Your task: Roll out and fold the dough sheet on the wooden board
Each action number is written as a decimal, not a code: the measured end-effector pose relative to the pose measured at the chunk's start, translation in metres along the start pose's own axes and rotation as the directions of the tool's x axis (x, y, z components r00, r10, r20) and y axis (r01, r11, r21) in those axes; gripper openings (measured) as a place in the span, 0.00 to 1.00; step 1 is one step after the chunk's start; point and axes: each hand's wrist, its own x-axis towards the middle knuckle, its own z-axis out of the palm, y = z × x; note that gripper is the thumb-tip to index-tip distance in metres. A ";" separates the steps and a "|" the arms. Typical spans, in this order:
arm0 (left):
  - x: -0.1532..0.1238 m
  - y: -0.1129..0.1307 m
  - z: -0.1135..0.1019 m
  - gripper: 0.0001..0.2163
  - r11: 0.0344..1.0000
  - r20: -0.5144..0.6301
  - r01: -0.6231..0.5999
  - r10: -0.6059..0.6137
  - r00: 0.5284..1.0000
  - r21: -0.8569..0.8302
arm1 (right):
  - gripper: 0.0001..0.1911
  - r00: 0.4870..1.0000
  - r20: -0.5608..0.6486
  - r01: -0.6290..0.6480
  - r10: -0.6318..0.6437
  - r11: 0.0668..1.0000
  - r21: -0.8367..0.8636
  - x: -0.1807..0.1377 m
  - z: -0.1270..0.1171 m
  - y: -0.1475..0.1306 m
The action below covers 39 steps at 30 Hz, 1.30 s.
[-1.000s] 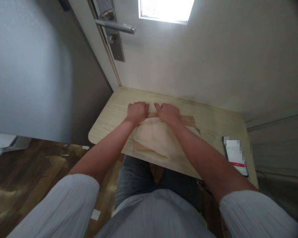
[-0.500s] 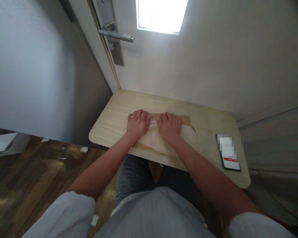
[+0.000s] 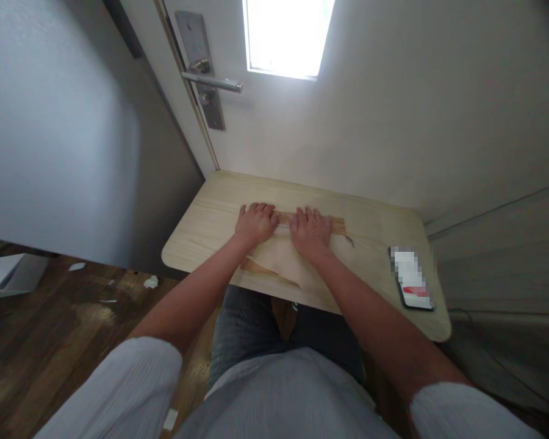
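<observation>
Just below the frame's centre, a thin, pale sheet (image 3: pixel 279 259) lies across my tabletop (image 3: pixel 379 225), a brown piece (image 3: pixel 260 268) peeking out under its near edge. I judge it light, soft and quick to crease, with that loose near edge the easiest place to take hold. At its far side my left hand (image 3: pixel 257 224) and right hand (image 3: pixel 310 231) rest palm down, side by side, fingers reaching forward, flat across a brown strip (image 3: pixel 338 225) and wrapped around nothing that I can see. The tabletop is pale wood grain with rounded corners; a phone (image 3: pixel 412 277) with a lit screen lies at its right. Beyond, a pale door (image 3: pixel 370 122) rises, with a metal handle (image 3: pixel 215 82) at upper left and a bright window (image 3: pixel 288 36) at top centre.
</observation>
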 end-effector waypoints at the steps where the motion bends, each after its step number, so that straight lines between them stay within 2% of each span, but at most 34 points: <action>1: 0.003 -0.001 0.000 0.21 1.000 0.009 0.003 -0.003 1.000 0.010 | 0.28 1.000 -0.012 -0.001 0.001 1.000 0.005 0.003 0.001 0.000; 9: 0.019 -0.006 0.004 0.22 0.999 -0.068 -0.025 0.028 0.997 0.046 | 0.24 0.997 -0.080 -0.014 0.014 1.000 -0.001 0.012 0.003 -0.002; 17: 0.037 -0.012 0.005 0.25 0.999 -0.048 -0.036 0.037 0.998 0.027 | 0.23 0.996 -0.068 -0.063 0.064 0.998 0.022 0.026 0.005 -0.004; 21: 0.046 -0.015 0.006 0.26 1.000 -0.009 -0.027 0.027 1.000 0.015 | 0.23 0.997 -0.037 -0.070 0.071 0.997 0.031 0.033 0.005 -0.003; 27: 0.051 -0.017 0.007 0.28 1.000 0.027 -0.002 0.002 1.000 0.005 | 0.23 0.995 0.088 -0.059 0.056 0.998 0.035 0.053 0.002 0.000; 30: 0.041 -0.016 0.007 0.28 0.998 0.025 0.063 -0.063 0.998 0.002 | 0.24 0.995 0.089 -0.044 0.040 0.998 0.035 0.054 0.000 -0.002; 33: 0.018 -0.012 0.006 0.27 0.991 -0.029 0.130 -0.130 0.991 0.008 | 0.24 0.998 0.055 0.016 -0.018 0.999 0.043 0.039 -0.002 -0.003; 36: -0.014 -0.003 0.003 0.23 0.994 -0.152 0.106 -0.102 0.983 0.018 | 0.24 0.998 0.005 0.068 -0.068 0.996 0.058 0.009 -0.004 -0.001; 39: -0.042 0.007 0.004 0.21 0.999 -0.198 0.043 -0.037 0.979 0.029 | 0.25 0.998 -0.026 0.065 -0.064 0.996 0.068 -0.023 -0.004 0.003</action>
